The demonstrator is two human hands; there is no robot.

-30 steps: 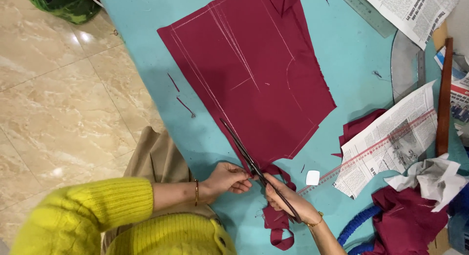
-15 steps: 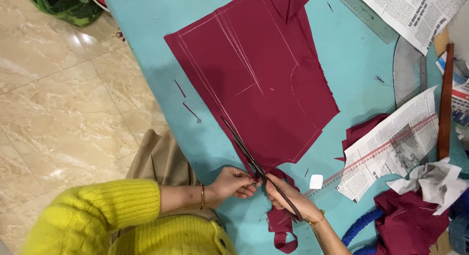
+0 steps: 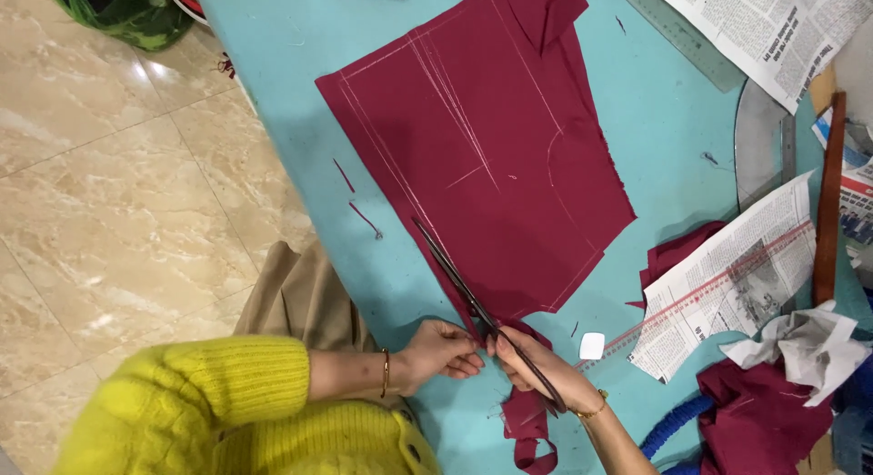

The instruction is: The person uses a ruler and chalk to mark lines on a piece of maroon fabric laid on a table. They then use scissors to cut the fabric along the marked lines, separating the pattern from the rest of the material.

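The maroon cloth lies flat on the turquoise bench, marked with pale chalk lines. The right hand grips the dark scissors, fingers closed through and around the handles; the long blades lie along the cloth's left edge, close to a chalk line, tips pointing away from the person. Whether the blades are parted cannot be told. The left hand, in a yellow sleeve, pinches the cloth's near edge just beside the blades, fingers pressed together on it.

A trimmed strip hangs off the bench edge below the hands. White tailor's chalk sits just right of the right hand; newspaper and maroon scraps lie further right.

Judgement: a clean cut here calls for the lower blade kept resting on the bench, the cloth held taut but not lifted, long strokes along the chalk line, and the pinching fingers kept clear of the blades.
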